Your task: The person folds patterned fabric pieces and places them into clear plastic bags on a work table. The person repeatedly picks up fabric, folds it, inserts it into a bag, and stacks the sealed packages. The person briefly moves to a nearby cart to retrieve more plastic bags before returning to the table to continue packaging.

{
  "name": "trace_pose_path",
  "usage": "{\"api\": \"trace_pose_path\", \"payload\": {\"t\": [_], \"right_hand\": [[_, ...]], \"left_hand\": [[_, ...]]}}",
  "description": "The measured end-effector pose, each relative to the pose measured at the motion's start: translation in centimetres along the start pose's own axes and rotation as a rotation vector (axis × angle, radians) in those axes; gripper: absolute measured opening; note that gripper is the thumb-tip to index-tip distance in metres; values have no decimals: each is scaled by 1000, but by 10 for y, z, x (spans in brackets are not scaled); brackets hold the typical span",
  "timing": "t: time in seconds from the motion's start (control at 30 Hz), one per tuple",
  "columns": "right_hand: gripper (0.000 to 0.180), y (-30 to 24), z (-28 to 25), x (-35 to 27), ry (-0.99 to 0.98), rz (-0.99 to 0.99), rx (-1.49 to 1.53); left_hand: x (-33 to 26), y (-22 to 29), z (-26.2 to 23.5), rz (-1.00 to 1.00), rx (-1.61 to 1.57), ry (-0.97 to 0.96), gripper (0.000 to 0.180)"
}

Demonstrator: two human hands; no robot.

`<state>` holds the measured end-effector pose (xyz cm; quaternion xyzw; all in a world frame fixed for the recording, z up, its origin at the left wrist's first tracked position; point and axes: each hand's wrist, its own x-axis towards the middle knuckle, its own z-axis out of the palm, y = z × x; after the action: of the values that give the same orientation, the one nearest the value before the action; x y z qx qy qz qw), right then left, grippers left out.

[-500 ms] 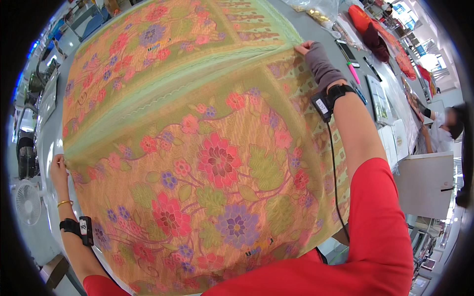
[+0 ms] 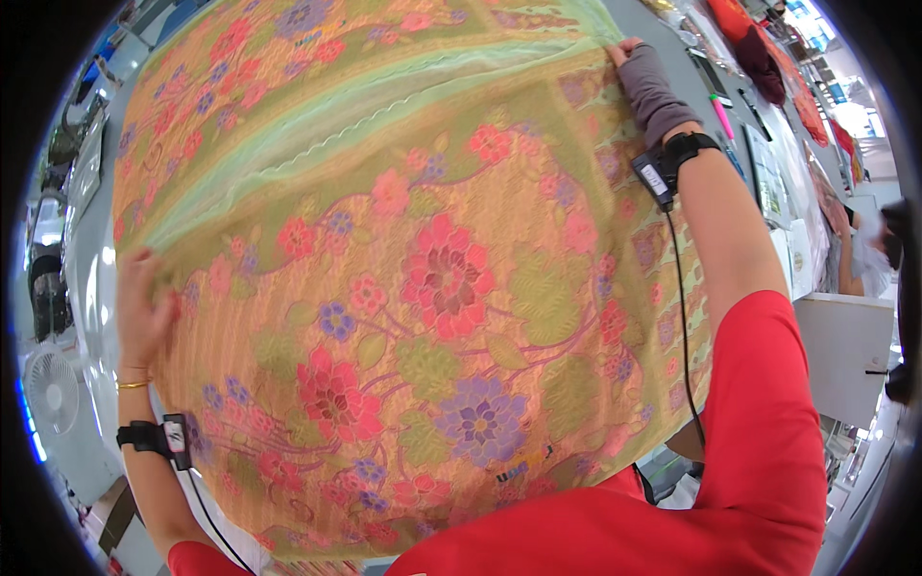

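Two hands hold one floral cloth (image 2: 423,288), spread wide over the grey surface (image 2: 663,38). The left hand (image 2: 144,307) pinches the cloth's left edge; the gloved right hand (image 2: 645,82) grips its far right corner, fingers pressed together. A fold is judged in hand; matching the edges comes next.

Cloth fills the way between our grips; open room lies only outside them.

Our left hand (image 2: 142,307) and right hand (image 2: 645,84) pinch the floral cloth (image 2: 432,288), which blocks everything between. Beyond the right grip the tabletop (image 2: 672,29) is crowded with a pink pen (image 2: 722,116) and red fabric (image 2: 759,48). Outside the left grip stands a white fan (image 2: 50,389).
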<state>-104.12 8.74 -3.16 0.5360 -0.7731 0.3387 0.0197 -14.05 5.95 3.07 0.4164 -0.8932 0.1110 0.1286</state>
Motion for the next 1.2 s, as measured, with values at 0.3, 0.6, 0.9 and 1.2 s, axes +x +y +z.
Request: {"api": "trace_pose_path", "payload": {"t": [0.3, 0.6, 0.9, 1.2], "right_hand": [[39, 71, 23, 44, -41, -81, -216], [22, -76, -134, -70, -383, -262, -183], [20, -46, -338, -347, -255, -365, -198], [19, 17, -337, -431, -415, 381, 343]], "left_hand": [[-22, 25, -22, -132, 351, -6, 35], [-110, -9, -48, -320, 121, -129, 41], [-340, 284, -184, -336, -88, -39, 71], [-392, 354, -151, -509, 189, -173, 69]]}}
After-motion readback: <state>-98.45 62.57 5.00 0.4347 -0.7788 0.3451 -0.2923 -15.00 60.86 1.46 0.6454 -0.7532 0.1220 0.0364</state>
